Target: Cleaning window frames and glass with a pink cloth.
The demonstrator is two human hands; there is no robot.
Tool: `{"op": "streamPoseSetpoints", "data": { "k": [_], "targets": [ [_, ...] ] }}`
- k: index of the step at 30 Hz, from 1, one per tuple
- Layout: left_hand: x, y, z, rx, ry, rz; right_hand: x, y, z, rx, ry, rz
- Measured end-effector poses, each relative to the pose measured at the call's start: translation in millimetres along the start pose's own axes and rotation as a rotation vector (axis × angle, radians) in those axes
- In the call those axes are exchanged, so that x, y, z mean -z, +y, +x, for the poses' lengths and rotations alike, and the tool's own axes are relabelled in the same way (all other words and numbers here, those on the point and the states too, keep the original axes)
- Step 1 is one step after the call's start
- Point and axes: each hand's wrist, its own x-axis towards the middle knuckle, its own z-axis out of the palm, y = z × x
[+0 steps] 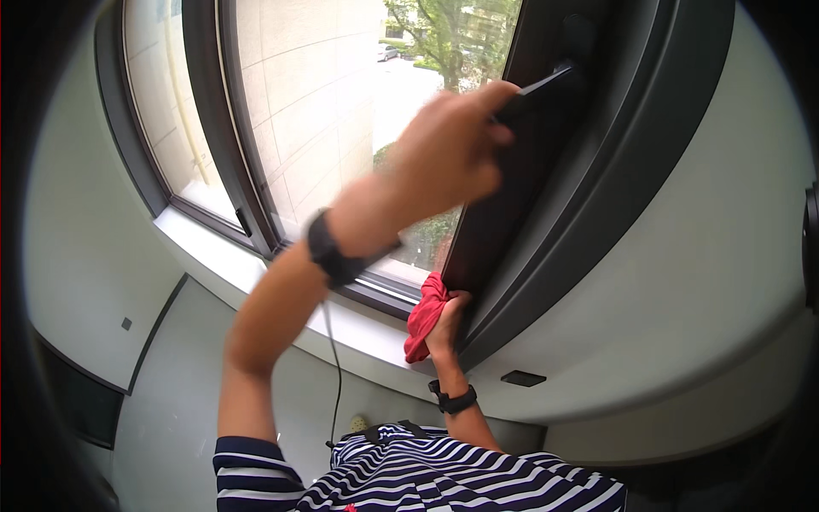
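Windowsill [368, 334] runs white beneath the dark-framed window [299, 111].

Pale walls [682, 282], grey floor [213, 367], daylight, green tree [452, 38] outside

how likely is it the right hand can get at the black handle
Probably not now: the right hand holds the red cloth low by the dark frame, and the left hand is on the black handle.

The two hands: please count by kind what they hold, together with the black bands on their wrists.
Red cloth, in the right hand: 1
Window handle, in the left hand: 1
Black wristbands: 2
Total: 4
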Motion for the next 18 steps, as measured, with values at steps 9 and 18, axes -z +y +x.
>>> {"op": "streamPoseSetpoints", "data": {
  "k": [9, 18],
  "targets": [
    [59, -18, 43, -0.512, 0.058, 0.554, 13, -52, 11, -0.249, -0.067, 0.045],
    [18, -9, 20, -0.194, 0.257, 0.520, 13, -45, 14, -0.185, -0.102, -0.012]
  ]
}}
